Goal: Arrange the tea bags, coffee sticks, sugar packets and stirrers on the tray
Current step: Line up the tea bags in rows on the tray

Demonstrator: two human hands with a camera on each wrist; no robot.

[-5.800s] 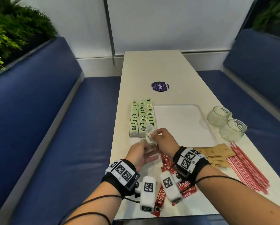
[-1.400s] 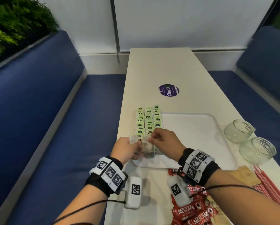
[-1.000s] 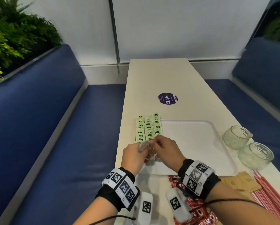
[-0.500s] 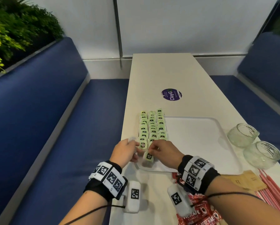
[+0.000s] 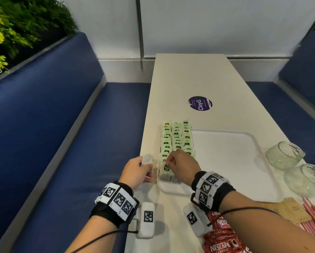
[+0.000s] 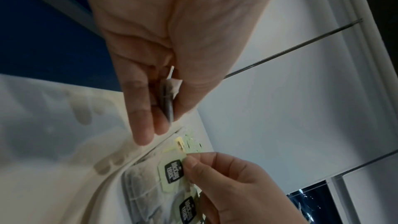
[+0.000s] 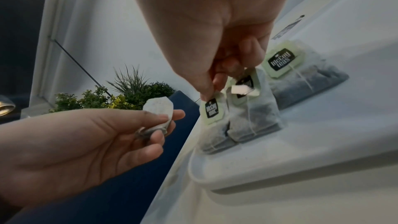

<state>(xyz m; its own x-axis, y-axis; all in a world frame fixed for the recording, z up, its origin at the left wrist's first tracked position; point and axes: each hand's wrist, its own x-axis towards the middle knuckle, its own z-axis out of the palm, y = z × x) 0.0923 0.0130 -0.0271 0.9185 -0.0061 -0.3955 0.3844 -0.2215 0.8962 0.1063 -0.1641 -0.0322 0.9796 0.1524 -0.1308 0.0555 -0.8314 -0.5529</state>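
The right hand (image 7: pixel 217 67) pinched the green paper tag (image 7: pixel 212 110) of a tea bag (image 7: pixel 215 135) standing at the tray's (image 5: pixel 173 190) near-left corner, while the left hand (image 7: pixel 86 142) gripped a spare tea bag (image 7: pixel 158 110) off the bench (image 5: pixel 189 79); both bags looked light, limp and tearable, best held by tag or top seam.

We identify a café or canteen booth: blue upholstered benches (image 5: pixel 65 136) flank a long white table (image 5: pixel 193 75) at left and right, a planter of greenery (image 5: pixel 16 28) tops the left backrest, and a round branded sticker (image 5: pixel 200 103) marks the far tabletop.
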